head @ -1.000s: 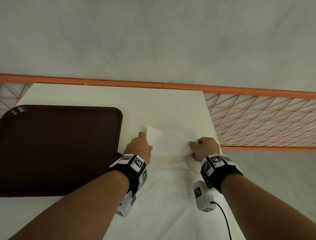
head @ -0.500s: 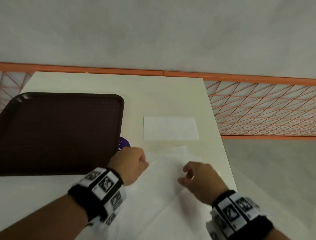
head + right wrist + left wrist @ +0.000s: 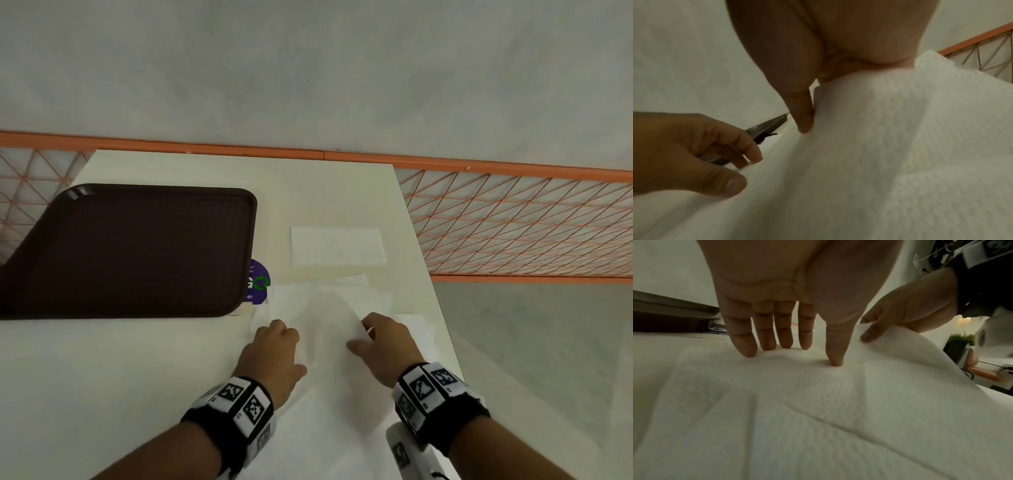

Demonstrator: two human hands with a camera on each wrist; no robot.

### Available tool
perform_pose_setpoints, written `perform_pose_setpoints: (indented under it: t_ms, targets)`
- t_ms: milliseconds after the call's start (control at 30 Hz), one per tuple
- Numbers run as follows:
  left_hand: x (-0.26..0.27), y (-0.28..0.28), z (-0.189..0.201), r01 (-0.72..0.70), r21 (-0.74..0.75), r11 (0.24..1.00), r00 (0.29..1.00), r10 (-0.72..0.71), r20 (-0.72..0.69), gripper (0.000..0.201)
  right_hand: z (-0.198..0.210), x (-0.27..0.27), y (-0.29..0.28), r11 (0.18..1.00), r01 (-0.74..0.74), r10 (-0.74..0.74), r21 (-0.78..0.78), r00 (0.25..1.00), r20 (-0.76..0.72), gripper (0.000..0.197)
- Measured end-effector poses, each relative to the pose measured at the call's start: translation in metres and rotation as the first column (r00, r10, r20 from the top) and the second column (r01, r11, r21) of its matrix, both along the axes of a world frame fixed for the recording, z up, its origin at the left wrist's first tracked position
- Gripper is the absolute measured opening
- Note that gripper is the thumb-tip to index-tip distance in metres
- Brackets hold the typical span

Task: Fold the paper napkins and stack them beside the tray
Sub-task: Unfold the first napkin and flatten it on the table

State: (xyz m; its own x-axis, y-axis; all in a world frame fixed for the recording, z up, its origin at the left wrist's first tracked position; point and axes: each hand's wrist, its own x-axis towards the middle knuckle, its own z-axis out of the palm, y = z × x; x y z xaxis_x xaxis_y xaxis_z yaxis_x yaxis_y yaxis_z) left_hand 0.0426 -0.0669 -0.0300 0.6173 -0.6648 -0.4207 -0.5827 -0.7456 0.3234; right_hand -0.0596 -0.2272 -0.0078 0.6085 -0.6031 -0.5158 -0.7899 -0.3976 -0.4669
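Observation:
A folded white napkin (image 3: pixel 337 245) lies flat on the table, right of the dark brown tray (image 3: pixel 130 250). Nearer to me is a loose pile of unfolded napkins (image 3: pixel 318 301). My left hand (image 3: pixel 277 334) presses its straight fingertips (image 3: pixel 750 352) down on the top napkin (image 3: pixel 797 394). My right hand (image 3: pixel 364 334) pinches the right edge of that napkin and lifts it, so a flap (image 3: pixel 910 345) curls up. In the right wrist view its thumb (image 3: pixel 803 116) lies against the raised sheet (image 3: pixel 890 138), which hides the fingers behind it.
A round purple sticker (image 3: pixel 257 282) shows on the cream table (image 3: pixel 137 377) between tray and napkins. The table's right edge (image 3: pixel 431 274) is close to the pile. An orange mesh railing (image 3: pixel 513 222) runs behind and to the right.
Both hands left the folded napkin lying on the table and drew back toward me onto the loose pile. The right hand took hold of the top napkin's edge.

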Motion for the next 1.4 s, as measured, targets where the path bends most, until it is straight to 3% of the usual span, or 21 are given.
perform_pose_setpoints:
  t_ms: [100,200,300,367,400,467,700,833,900,967,1067,1133,1233,1300,1400]
  targets:
    - [-0.004,0.011,0.004,-0.064,-0.090,0.994,0.998,0.065,0.012,0.046,0.011,-0.010,0.009,1.000,-0.016,0.015,0.009,0.990,0.143,0.016]
    - [-0.001,0.035,0.013,-0.296,-0.147,0.944,0.955,0.290,-0.062,0.040,0.021,-0.022,0.014,0.991,-0.014,-0.019,0.134,0.970,0.241,0.022]
    - [0.007,0.058,0.015,-0.493,-0.057,0.868,0.861,0.478,-0.174,0.045,0.028,-0.033,0.016,0.914,0.111,-0.261,0.391,0.897,0.356,0.020]
    - [0.006,0.062,0.018,-0.622,-0.060,0.780,0.736,0.557,-0.386,0.048,0.034,-0.038,0.021,0.827,0.154,-0.401,0.541,0.836,0.375,0.017]
    - [0.002,0.061,0.022,-0.678,-0.066,0.732,0.663,0.570,-0.485,0.047,0.038,-0.039,0.023,0.789,0.158,-0.446,0.593,0.812,0.377,0.017]
    - [-0.006,0.057,0.028,-0.718,-0.054,0.694,0.584,0.559,-0.589,0.042,0.045,-0.039,0.029,0.733,0.153,-0.507,0.663,0.773,0.382,0.019]
    - [-0.018,0.055,0.030,-0.744,-0.064,0.665,0.489,0.476,-0.731,0.044,0.071,-0.034,0.048,0.584,0.011,-0.596,0.811,0.685,0.419,0.020]
    - [-0.015,0.056,0.036,-0.870,0.075,0.487,0.112,0.343,-0.933,0.040,0.072,-0.037,0.050,0.577,0.019,-0.622,0.816,0.658,0.425,0.018]
    - [-0.011,0.057,0.034,-0.889,0.087,0.449,0.056,0.296,-0.954,0.038,0.065,-0.043,0.047,0.607,0.083,-0.629,0.790,0.657,0.414,0.019]
    - [-0.008,0.059,0.029,-0.908,0.035,0.417,0.090,0.275,-0.957,0.034,0.056,-0.051,0.044,0.658,0.145,-0.610,0.739,0.678,0.410,0.022]
    - [-0.004,0.062,0.028,-0.915,-0.096,0.393,0.207,0.250,-0.946,0.032,0.045,-0.060,0.040,0.746,0.226,-0.573,0.626,0.697,0.431,0.016]
    - [-0.004,0.063,0.029,-0.886,-0.196,0.419,0.329,0.273,-0.904,0.042,0.040,-0.061,0.040,0.784,0.276,-0.567,0.556,0.683,0.461,0.020]
    - [-0.004,0.063,0.031,-0.787,-0.375,0.490,0.559,0.309,-0.769,0.048,0.038,-0.064,0.041,0.845,0.315,-0.520,0.432,0.670,0.529,0.054]
    - [-0.004,0.062,0.033,-0.741,-0.447,0.502,0.631,0.289,-0.720,0.044,0.040,-0.067,0.041,0.895,0.292,-0.441,0.338,0.693,0.570,0.072]
    - [-0.002,0.063,0.038,-0.665,-0.497,0.558,0.698,0.228,-0.679,0.039,0.045,-0.071,0.041,0.931,0.224,-0.359,0.289,0.711,0.604,0.068]
